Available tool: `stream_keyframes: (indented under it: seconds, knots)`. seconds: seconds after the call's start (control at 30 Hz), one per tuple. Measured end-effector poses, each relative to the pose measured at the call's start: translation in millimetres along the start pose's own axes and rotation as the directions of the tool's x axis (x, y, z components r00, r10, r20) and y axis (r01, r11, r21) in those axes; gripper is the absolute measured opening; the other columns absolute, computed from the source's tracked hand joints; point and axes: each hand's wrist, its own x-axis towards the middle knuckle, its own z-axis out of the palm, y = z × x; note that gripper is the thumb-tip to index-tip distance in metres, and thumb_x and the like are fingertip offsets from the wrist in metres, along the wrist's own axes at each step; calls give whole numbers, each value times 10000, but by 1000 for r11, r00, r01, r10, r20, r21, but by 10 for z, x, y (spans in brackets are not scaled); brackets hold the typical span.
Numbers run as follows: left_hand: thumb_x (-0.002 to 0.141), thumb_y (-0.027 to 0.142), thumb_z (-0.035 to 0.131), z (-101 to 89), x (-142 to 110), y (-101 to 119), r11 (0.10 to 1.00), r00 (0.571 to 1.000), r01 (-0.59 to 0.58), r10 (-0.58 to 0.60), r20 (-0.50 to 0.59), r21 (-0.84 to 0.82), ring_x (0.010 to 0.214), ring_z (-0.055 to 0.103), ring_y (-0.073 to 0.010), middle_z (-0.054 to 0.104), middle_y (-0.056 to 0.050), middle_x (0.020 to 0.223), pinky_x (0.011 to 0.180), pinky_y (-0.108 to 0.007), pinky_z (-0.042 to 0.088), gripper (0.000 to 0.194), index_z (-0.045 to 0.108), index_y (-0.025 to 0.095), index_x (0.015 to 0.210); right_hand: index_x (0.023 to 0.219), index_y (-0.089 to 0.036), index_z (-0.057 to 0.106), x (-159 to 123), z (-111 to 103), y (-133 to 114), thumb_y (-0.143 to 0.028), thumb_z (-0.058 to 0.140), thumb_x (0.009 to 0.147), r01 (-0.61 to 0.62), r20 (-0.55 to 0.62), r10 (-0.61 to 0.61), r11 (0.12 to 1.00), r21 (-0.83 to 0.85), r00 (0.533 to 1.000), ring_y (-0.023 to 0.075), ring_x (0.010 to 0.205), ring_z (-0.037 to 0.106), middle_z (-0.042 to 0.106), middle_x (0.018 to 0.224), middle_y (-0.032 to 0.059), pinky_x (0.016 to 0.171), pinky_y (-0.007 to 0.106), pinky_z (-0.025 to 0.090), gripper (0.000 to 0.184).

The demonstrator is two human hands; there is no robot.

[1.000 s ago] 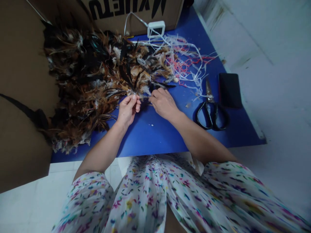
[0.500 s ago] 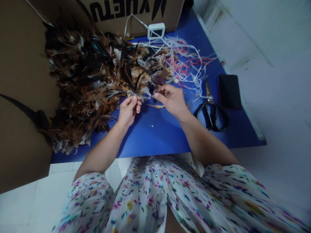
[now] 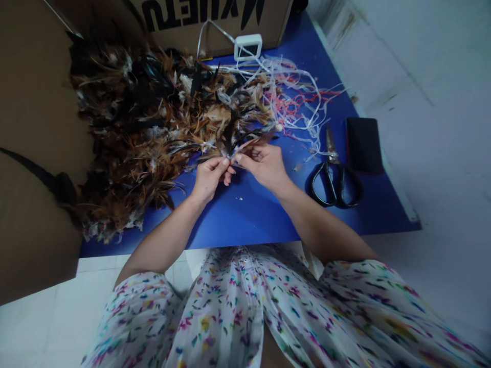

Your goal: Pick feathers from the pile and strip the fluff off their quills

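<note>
A big heap of brown, black and white feathers [image 3: 146,117] covers the left and back of the blue table [image 3: 249,214]. My left hand [image 3: 210,176] pinches the quill ends of a small bunch of dark and brown feathers [image 3: 230,138] at the heap's near edge. My right hand [image 3: 263,164] meets it fingertip to fingertip and is closed on a brown feather [image 3: 258,141] laid against that bunch. Both hands hover just above the table.
Black-handled scissors [image 3: 334,176] lie right of my right hand, beside a black flat case [image 3: 362,144]. Tangled white and red strings [image 3: 295,97] spread at the back, by a small white frame [image 3: 247,46] and a printed cardboard box [image 3: 203,20]. Cardboard [image 3: 34,153] walls the left.
My right hand picked a feather from the table and carried it left to the bunch. My left hand shifted slightly right and nearer, so the two hands now touch.
</note>
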Motion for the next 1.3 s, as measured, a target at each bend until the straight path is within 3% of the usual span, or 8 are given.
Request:
stream_keyframes:
  seconds: [0.37, 0.87, 1.13, 1.3]
  knots:
    - [745, 542, 779, 34, -26, 29, 996, 1000, -5, 5, -1, 88, 384, 533, -70, 601, 9, 490, 419, -194, 440, 443, 670, 121, 662, 820, -182, 670, -6, 33, 92, -402, 742, 764, 2, -42, -3, 1000, -26, 999, 147, 697, 656, 707, 771, 22, 659, 289, 536, 238]
    - [781, 483, 765, 37, -20, 3, 987, 999, -34, 38, -20, 155, 390, 561, -82, 631, 5, 523, 434, -204, 464, 376, 677, 128, 693, 787, -168, 686, -8, 14, 136, -312, 713, 792, -20, 38, 24, 995, -101, 999, 151, 653, 639, 691, 748, 33, 623, 303, 539, 146]
    - [755, 566, 755, 21, -24, -12, 980, 996, -94, 91, 24, 176, 390, 559, -72, 624, 10, 512, 428, -186, 452, 446, 686, 128, 698, 669, -181, 592, 0, 18, 75, -295, 739, 763, -88, 109, 81, 994, 61, 991, 140, 572, 611, 638, 636, 6, 563, 299, 523, 209]
    - [781, 565, 733, -14, -12, -22, 975, 994, -107, 102, 34, 195, 396, 561, -75, 618, 10, 501, 437, -191, 458, 447, 686, 129, 698, 694, -168, 638, 26, -31, 60, -311, 753, 732, -71, 89, 70, 997, 10, 994, 137, 598, 615, 649, 648, 2, 586, 284, 501, 187]
